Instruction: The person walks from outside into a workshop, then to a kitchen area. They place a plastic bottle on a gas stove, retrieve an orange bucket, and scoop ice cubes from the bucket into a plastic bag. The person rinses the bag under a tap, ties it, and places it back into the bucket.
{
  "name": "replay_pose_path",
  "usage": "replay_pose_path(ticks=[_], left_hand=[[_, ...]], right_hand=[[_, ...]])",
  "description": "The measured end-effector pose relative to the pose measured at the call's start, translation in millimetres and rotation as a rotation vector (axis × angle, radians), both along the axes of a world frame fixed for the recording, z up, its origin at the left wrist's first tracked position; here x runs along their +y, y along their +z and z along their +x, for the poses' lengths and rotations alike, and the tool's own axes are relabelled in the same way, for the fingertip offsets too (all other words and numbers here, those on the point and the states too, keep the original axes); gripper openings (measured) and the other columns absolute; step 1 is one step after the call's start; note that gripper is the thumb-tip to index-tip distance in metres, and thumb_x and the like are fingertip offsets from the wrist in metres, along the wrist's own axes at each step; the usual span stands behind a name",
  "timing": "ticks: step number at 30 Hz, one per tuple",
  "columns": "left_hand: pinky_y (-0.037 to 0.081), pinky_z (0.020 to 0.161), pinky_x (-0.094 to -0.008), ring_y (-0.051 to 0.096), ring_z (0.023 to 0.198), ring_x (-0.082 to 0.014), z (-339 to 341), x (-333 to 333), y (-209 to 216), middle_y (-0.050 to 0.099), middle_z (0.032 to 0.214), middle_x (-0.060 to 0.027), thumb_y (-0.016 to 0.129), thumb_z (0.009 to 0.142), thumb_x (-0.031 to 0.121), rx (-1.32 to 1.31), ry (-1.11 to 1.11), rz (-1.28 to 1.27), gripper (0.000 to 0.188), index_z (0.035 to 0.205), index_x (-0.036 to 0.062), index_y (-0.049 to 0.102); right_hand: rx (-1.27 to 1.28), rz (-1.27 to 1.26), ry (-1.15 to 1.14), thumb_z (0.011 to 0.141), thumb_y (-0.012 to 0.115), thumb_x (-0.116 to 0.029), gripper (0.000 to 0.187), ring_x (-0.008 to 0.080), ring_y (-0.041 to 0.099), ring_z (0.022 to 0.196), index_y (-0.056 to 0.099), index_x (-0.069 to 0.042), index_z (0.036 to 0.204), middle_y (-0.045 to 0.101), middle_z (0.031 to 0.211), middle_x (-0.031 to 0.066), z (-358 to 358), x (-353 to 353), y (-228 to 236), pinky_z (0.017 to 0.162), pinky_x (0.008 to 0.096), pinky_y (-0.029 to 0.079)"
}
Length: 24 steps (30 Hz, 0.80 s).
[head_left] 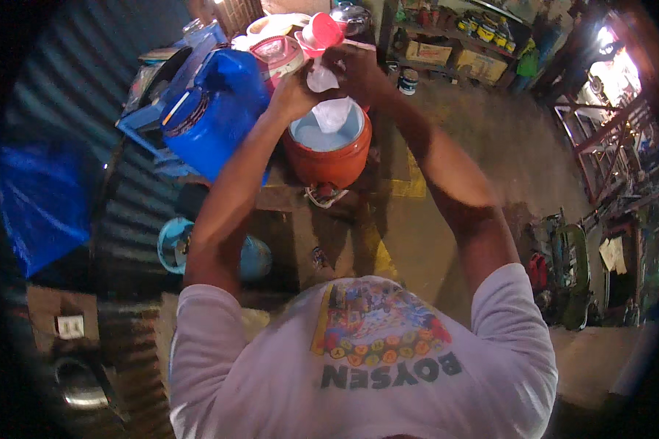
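Note:
Above an open orange drink cooler (326, 162) with a pale inner wall, a translucent plastic bag (332, 115) hangs down into its mouth. My left hand (297, 96) is closed on the bag's left side. On the other side my right hand (353, 72), dark in shadow, grips the bag's upper part. The bag looks whitish; what is in it cannot be made out. Just beyond my hands are a pink plastic cup (325, 31) and a clear container with a reddish rim (278, 55).
A large blue jerrycan (223, 110) leans left of the cooler, against a blue frame (143, 143). Below sits a light blue bucket (174, 245). At the back are a metal pot (351, 18) and shelves with cardboard boxes (428, 52). Metal racks (593, 146) line the right.

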<state>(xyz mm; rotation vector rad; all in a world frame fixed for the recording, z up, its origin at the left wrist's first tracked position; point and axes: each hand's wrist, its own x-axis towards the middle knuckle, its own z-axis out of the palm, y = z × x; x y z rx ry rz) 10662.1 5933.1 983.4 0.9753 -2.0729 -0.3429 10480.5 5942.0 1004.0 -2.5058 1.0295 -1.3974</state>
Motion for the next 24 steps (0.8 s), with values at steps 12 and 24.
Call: replay_pose_path(ticks=[12,24], left_hand=[[0.053,0.086,-0.039,0.067,0.096,-0.0237,-15,-78,-93,0.07,0.102,-0.0094,0.058,0.094,0.014,1.071,-0.817,0.669,0.024,0.109,-0.0022,0.066],[0.054,0.06,-0.0329,0.073,0.072,-0.0227,-18,-74,-94,0.072,0.081,-0.0155,0.07,0.084,0.01,0.441,-0.046,0.252,0.009,0.088,0.0022,0.073]], right_hand=[[0.056,0.055,-0.014,0.075,0.059,0.003,0.023,0.037,0.061,0.096,0.06,-0.002,0.098,0.06,0.099,0.0154,3,-31,-47,0.077,0.0431,0.05],[0.021,0.43,0.009,0.07,0.085,-0.026,0.047,0.0382,0.066,0.1,0.063,0.003,0.099,0.068,0.101,0.0232,-4,-66,-81,0.085,0.0451,0.049]])
